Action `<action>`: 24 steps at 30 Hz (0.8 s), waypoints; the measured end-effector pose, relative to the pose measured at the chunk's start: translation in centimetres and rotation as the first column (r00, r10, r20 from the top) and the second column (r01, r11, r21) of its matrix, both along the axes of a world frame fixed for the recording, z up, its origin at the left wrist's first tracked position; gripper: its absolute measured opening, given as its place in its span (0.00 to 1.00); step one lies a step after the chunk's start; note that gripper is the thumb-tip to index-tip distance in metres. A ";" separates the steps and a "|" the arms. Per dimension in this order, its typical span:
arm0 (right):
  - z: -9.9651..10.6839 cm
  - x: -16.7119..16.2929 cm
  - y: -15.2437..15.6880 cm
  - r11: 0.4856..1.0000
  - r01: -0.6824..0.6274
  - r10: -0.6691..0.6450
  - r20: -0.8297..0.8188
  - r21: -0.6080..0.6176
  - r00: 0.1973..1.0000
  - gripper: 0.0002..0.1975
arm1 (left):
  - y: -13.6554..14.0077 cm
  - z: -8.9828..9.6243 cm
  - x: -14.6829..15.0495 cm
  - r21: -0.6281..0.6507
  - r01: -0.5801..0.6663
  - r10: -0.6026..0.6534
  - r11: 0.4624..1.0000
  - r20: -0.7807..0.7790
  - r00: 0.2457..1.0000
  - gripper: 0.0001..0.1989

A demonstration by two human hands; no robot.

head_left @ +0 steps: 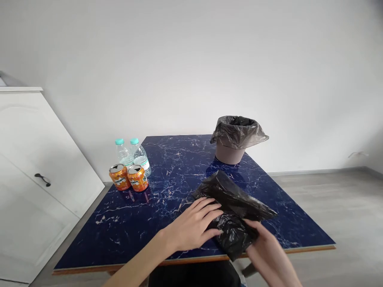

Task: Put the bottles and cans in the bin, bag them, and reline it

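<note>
A crumpled black plastic bag [236,215] lies at the front of the blue table, its lower end reaching the front edge. My left hand [199,223] rests on the bag's left side, fingers stretched out and a little apart. From the right, my right hand [263,241] grips the bag's edge, with some of its fingers hidden beneath the plastic. Farther back stands a mauve-grey bin [229,153], lined with a dark translucent bag [239,133] folded over its rim.
Two orange drink cans [120,177] stand at the table's left side, with two clear bottles [139,153] with turquoise caps behind them. The blue marble-patterned table [173,159] has a wooden front edge. A white cabinet [36,159] stands at the left, a pale wall behind.
</note>
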State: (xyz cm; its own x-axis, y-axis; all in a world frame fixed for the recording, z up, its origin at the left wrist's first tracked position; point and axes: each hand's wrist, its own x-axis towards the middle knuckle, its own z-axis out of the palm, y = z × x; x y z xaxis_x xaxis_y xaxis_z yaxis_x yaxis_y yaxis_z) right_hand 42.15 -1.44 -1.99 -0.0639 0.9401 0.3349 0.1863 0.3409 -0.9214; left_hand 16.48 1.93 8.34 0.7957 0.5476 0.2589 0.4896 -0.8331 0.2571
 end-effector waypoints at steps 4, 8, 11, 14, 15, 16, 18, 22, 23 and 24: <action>4.1 2.5 -1.9 0.861 0.508 -0.508 -0.053 -0.028 0.859 0.38 | 3.3 -1.5 0.9 -0.031 0.073 -0.071 0.997 0.044 0.996 0.21; 8.9 0.4 -2.8 0.821 0.466 -0.551 0.242 0.331 0.799 0.33 | 4.9 -2.7 2.5 0.019 0.122 -0.122 0.992 0.043 0.992 0.20; 8.3 -2.6 -1.2 0.899 0.084 -0.332 0.543 0.431 0.772 0.34 | 5.7 -3.4 3.5 0.020 0.121 -0.122 0.992 0.031 0.992 0.21; 4.4 -3.8 1.7 0.930 -0.041 -0.259 0.729 0.366 0.633 0.36 | 6.5 -3.5 2.3 0.006 0.140 -0.140 0.990 -0.004 0.990 0.23; 2.9 -3.7 2.6 0.941 -0.039 -0.247 0.763 0.335 0.598 0.35 | 6.8 -3.4 1.2 0.010 0.128 -0.128 0.992 -0.007 0.992 0.23; 1.6 -3.4 3.4 0.950 -0.041 -0.232 0.790 0.309 0.568 0.34 | 7.1 -3.1 -0.1 0.015 0.094 -0.094 0.995 0.001 0.996 0.21; -0.3 -2.3 4.7 0.959 -0.006 -0.242 0.825 0.285 0.511 0.32 | 7.8 -2.6 -3.1 0.020 -0.021 0.020 1.000 0.042 0.999 0.17; -2.0 0.9 7.2 0.959 0.136 -0.283 0.848 0.248 0.448 0.33 | 8.6 -2.2 -7.6 0.011 -0.242 0.238 0.970 0.127 0.963 0.17; -2.3 1.9 7.9 0.955 0.180 -0.292 0.850 0.235 0.438 0.34 | 8.7 -2.4 -8.0 0.013 -0.258 0.254 0.966 0.133 0.958 0.17; -2.6 2.8 8.8 0.949 0.224 -0.302 0.850 0.224 0.431 0.35 | 8.7 -2.7 -8.2 0.013 -0.263 0.259 0.965 0.135 0.956 0.16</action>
State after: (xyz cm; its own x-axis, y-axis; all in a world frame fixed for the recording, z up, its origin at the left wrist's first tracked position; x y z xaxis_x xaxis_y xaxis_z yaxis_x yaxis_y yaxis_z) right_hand 44.96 7.33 -4.62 -0.1100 0.9425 0.3155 0.9622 0.1806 -0.2041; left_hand 8.32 10.62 5.67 0.5840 0.7222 0.3706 0.6553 -0.6889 0.3099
